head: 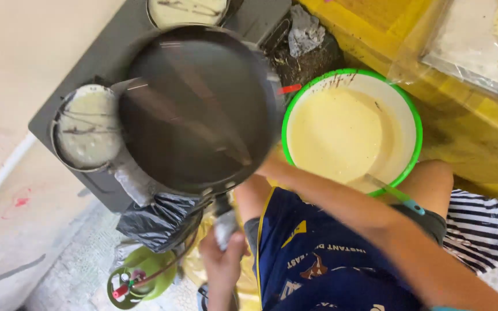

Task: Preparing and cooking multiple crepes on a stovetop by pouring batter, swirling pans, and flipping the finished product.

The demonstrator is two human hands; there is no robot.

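Over the stove, left hand (224, 255) grips the pan (198, 109) handle; right hand (272, 167), blurred, state unclear.

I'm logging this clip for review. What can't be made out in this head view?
- Right hand: fingers blurred, hidden behind the dark pan.
- Left hand: its grip on the pan handle is blurred.
- Ladle: scoop sunk in batter.
- Top pan: cut off by frame edge.

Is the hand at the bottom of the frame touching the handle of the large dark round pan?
Touching. The head view shows the left hand wrapped around the cloth-covered handle of the large dark round pan, with no gap.
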